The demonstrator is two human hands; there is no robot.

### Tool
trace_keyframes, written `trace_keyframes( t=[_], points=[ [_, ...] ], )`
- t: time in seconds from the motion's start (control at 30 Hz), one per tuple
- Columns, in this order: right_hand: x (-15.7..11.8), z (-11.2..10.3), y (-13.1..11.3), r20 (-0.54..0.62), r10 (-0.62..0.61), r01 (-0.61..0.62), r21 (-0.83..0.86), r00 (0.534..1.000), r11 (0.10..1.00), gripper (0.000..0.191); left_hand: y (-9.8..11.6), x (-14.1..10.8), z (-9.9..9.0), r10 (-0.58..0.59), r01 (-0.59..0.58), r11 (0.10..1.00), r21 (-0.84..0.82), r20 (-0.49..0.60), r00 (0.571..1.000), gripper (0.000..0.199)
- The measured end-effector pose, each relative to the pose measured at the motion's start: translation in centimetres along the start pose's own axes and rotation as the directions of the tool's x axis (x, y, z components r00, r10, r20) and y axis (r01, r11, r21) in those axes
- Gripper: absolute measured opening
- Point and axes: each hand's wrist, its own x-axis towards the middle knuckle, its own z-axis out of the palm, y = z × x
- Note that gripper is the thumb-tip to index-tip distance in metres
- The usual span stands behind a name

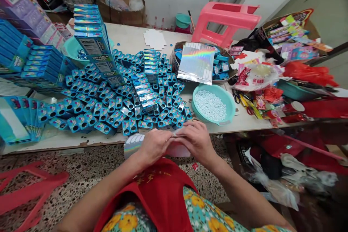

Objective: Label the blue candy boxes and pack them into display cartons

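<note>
A shiny silver card sheet (131, 149) with a rainbow sheen spans both hands at the table's front edge, above my lap. My left hand (154, 145) has its fingers closed on the sheet's upper edge. Close beside it, my right hand (198, 140) pinches the same edge, fingertips nearly meeting the left ones. The fingers cover much of the sheet, so I cannot tell whether it is creased there. Just beyond the hands lie many small blue boxes (145, 124) with round holes. To the right sits a turquoise bowl (230, 107) filled with small pale pieces.
Tall stacks of blue display boxes (99, 52) rise at left. More silver sheets (197, 63) lie on a carton at the back. A pink stool (225, 16) stands behind. Scissors (236, 97), a yellow cutter (254, 108) and bags crowd the right. Another pink stool (29, 188) is lower left.
</note>
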Motion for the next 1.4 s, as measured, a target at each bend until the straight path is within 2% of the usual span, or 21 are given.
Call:
trace_keyframes(
  t=[0.03, 0.1, 0.2, 0.27, 0.4, 0.53, 0.63, 0.73, 0.8, 0.87, 0.93, 0.97, 1.0, 1.07, 1.1, 1.17, 1.23, 1.33, 1.4],
  points=[
    [0.4, 0.0, 0.5, 0.048, -0.011, 0.011, -0.019, 0.999, 1.000, 0.012, -0.7, -0.2, -0.3, -0.022, 0.022, 0.999, 0.025, 0.015, 1.000, 0.034],
    [1.1, 0.2, 2.0, 0.073, 0.036, -0.033, -0.042, 0.997, 0.999, 0.016, -2.7, -1.0, -1.0, -0.139, 0.137, 0.986, 0.095, 0.018, 0.990, 0.030],
    [2.0, 1.1, 4.8, 0.089, 0.113, -0.112, -0.012, 0.990, 0.994, 0.019, -6.4, -2.8, -1.9, -0.347, 0.349, 0.923, 0.160, -0.037, 0.937, 0.028],
    [2.5, 2.4, 6.7, 0.134, 0.131, -0.137, 0.037, 0.982, 0.990, 0.019, -8.4, -4.0, -1.9, -0.415, 0.416, 0.898, 0.145, -0.040, 0.909, 0.031],
    [3.6, 5.6, 10.1, 0.234, 0.112, -0.144, 0.127, 0.966, 0.981, 0.015, -10.8, -5.5, -0.4, -0.430, 0.433, 0.893, 0.121, -0.055, 0.901, 0.037],
    [5.2, 8.0, 12.8, 0.347, 0.059, -0.132, 0.191, 0.936, 0.973, 0.025, -12.6, -5.6, 1.6, -0.450, 0.458, 0.880, 0.128, -0.089, 0.889, 0.037],
    [6.8, 9.0, 14.3, 0.411, 0.029, -0.133, 0.227, 0.911, 0.965, 0.028, -14.3, -5.1, 2.6, -0.465, 0.475, 0.855, 0.208, -0.099, 0.880, 0.039],
    [8.2, 9.5, 15.3, 0.445, 0.033, -0.156, 0.244, 0.895, 0.957, 0.025, -15.6, -4.5, 2.7, -0.509, 0.515, 0.789, 0.336, -0.113, 0.853, 0.040],
    [9.0, 9.6, 15.8, 0.436, 0.055, -0.186, 0.264, 0.898, 0.946, 0.021, -15.8, -4.0, 2.0, -0.527, 0.528, 0.752, 0.395, -0.123, 0.841, 0.039],
    [9.4, 9.5, 16.0, 0.427, 0.072, -0.221, 0.311, 0.902, 0.924, 0.018, -15.0, -3.1, 1.0, -0.492, 0.518, 0.750, 0.412, -0.177, 0.853, 0.037],
    [9.7, 9.1, 16.0, 0.429, 0.077, -0.247, 0.357, 0.900, 0.901, 0.018, -13.5, -1.4, 0.0, -0.411, 0.481, 0.791, 0.377, -0.255, 0.875, 0.037],
    [9.8, 8.9, 15.9, 0.435, 0.075, -0.254, 0.372, 0.897, 0.893, 0.019, -12.5, -0.2, -0.1, -0.365, 0.438, 0.834, 0.336, -0.259, 0.894, 0.038],
    [9.8, 8.6, 15.8, 0.441, 0.071, -0.258, 0.380, 0.895, 0.888, 0.020, -11.5, 1.3, 0.0, -0.322, 0.378, 0.882, 0.280, -0.228, 0.919, 0.038],
    [9.9, 8.3, 15.7, 0.449, 0.061, -0.255, 0.387, 0.892, 0.886, 0.022, -9.6, 4.7, 1.0, -0.244, 0.256, 0.957, 0.137, -0.097, 0.965, 0.036],
    [9.9, 8.2, 15.6, 0.454, 0.053, -0.250, 0.387, 0.889, 0.888, 0.024, -8.9, 6.4, 1.8, -0.232, 0.234, 0.969, 0.078, -0.035, 0.972, 0.035],
    [9.8, 8.3, 15.6, 0.460, 0.039, -0.232, 0.372, 0.887, 0.899, 0.027, -8.1, 9.4, 3.5, -0.274, 0.274, 0.962, 0.026, 0.046, 0.960, 0.030],
    [9.6, 8.7, 15.6, 0.404, 0.049, -0.184, 0.301, 0.913, 0.936, 0.027, -8.1, 11.4, 4.9, -0.347, 0.345, 0.938, 0.033, 0.088, 0.934, 0.029],
    [8.6, 9.8, 15.5, 0.228, -0.012, -0.003, 0.065, 0.974, 0.998, 0.028, -9.0, 12.6, 5.6, -0.405, 0.400, 0.914, 0.061, 0.148, 0.902, 0.032],
    [7.5, 10.5, 15.3, 0.166, -0.105, 0.123, -0.104, 0.980, 0.987, 0.032, -9.5, 12.9, 5.5, -0.411, 0.406, 0.911, 0.068, 0.186, 0.892, 0.031]
  ],
)
